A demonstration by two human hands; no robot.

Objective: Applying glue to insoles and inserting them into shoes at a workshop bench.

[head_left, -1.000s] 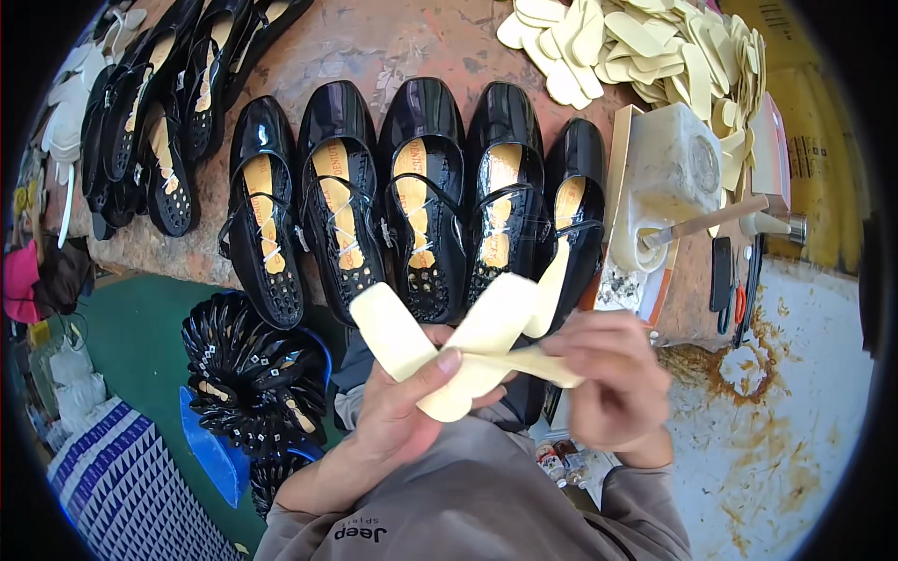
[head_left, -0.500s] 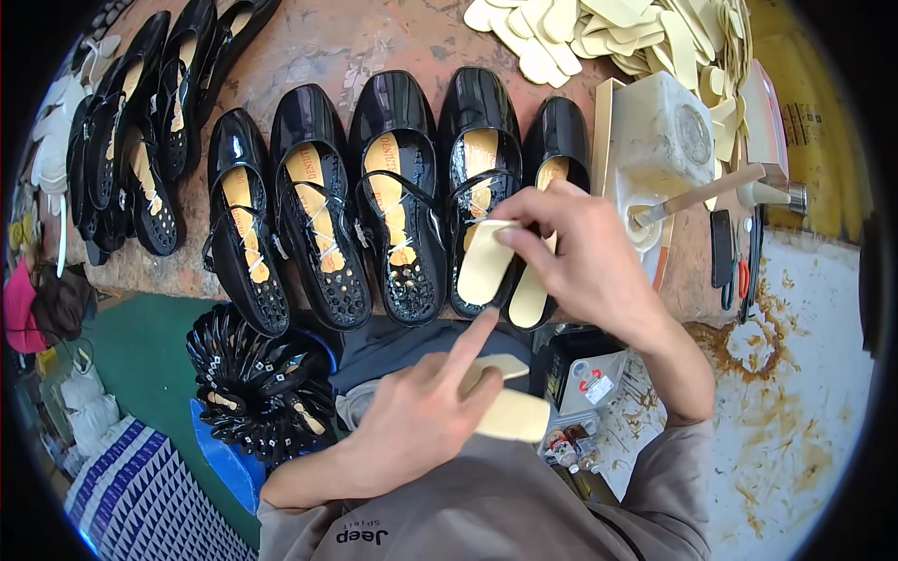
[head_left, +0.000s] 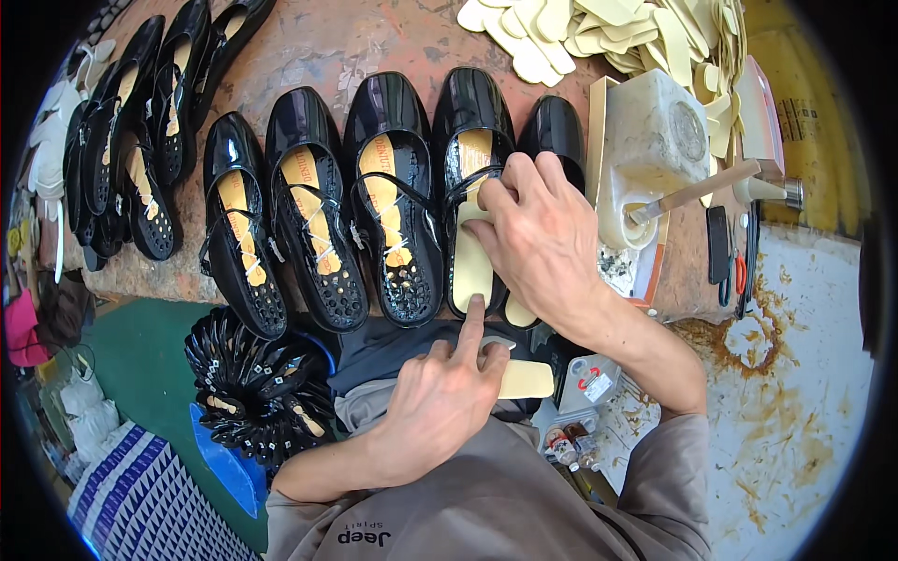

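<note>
On the workbench, seen from the head camera: row of glossy black strap shoes (head_left: 393, 196) side by side, toes pointing away. Right hand (head_left: 543, 238) spread flat, fingers extended, pressing a pale yellow insole (head_left: 470, 262) into the fourth shoe (head_left: 472, 140) of the row; insole partly inside the shoe, heel end showing. Left hand (head_left: 444, 393) below it, index finger stretched out and touching the heel end of that insole, other fingers curled loosely over a second insole (head_left: 526, 379) lying at the lap.

Right of the shoes, a whitish square glue tub (head_left: 659, 140) with a wooden-handled brush (head_left: 697, 192) resting in its mouth. Beyond it, a heap of loose insoles (head_left: 599, 33) at the far edge. Small white carton with a red mark (head_left: 591, 381) just right of the lap, small bottles (head_left: 566, 444) beneath it. Scissors (head_left: 734, 262) lying right of the tub.

Bench edge running just under the shoe heels; little free room between shoes. Pile of black shoes (head_left: 253, 383) lower left, over green floor (head_left: 140, 365). Stained white surface (head_left: 795, 374) on the right, mostly open.
</note>
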